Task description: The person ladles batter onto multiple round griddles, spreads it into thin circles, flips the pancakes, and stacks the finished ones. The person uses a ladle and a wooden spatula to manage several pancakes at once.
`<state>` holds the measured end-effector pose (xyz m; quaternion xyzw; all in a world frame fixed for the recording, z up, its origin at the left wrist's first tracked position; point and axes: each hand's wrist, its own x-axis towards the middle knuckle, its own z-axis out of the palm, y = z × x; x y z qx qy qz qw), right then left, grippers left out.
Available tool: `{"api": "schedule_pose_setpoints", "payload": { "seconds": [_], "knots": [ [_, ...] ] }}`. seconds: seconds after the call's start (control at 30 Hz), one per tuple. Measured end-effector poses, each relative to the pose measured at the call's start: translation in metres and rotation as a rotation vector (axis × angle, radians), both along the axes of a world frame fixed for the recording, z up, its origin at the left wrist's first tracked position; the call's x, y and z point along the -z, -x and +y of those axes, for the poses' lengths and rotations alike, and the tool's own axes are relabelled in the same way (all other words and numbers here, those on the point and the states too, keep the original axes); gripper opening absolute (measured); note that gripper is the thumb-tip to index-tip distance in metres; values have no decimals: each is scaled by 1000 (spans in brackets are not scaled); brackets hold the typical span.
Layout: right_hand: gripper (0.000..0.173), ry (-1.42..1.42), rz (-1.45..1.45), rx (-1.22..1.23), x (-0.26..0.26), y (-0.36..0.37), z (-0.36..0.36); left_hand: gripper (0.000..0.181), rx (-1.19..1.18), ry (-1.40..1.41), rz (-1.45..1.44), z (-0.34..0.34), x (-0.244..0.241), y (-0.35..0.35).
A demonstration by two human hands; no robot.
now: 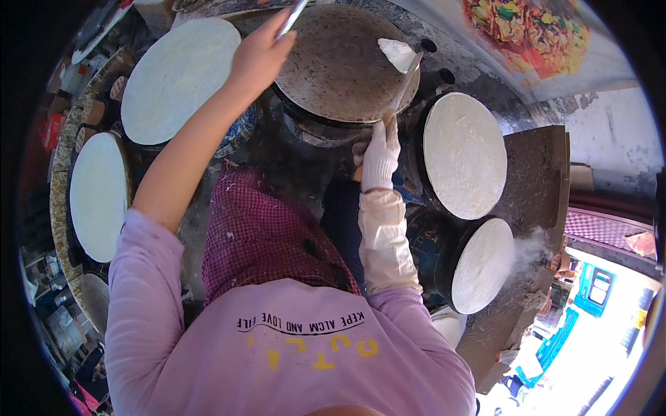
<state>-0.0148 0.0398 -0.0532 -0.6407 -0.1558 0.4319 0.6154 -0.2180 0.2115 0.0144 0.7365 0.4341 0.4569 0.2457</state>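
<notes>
My bare left hand (263, 52) grips a slim, shiny metal handle (292, 18) whose far end leaves the top of the picture. That hand is over the left rim of a round, dark griddle (338, 62). My right hand (381, 151), in a white knit glove, is at the griddle's near right edge. It is closed on a long, narrow spatula (402, 91). The spatula's tip reaches a small white lump of dough or batter (398, 54) on the griddle's right side. Thin brown residue marks the rest of that griddle's surface.
Large pale flatbreads lie on round griddles around me: upper left (179, 80), far left (100, 197), right (464, 156) and lower right (483, 266), where steam rises. A curved, mottled counter rim (60, 208) borders the left. A brown board (538, 177) stands beyond the right griddles.
</notes>
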Motion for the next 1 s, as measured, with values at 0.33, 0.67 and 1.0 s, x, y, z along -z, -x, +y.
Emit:
{"api": "schedule_pose_setpoints", "payload": {
  "seconds": [0.33,0.67,1.0],
  "knots": [
    [54,106,-602,-224,3,-23,124,40,-201,1040,-324,-180,56,116],
    [56,609,-1297,-219,-2,-28,-61,17,-351,565,262,-322,164,237],
    [48,308,-987,-165,11,2,103,15,-286,628,227,-314,185,236]
  ]
}}
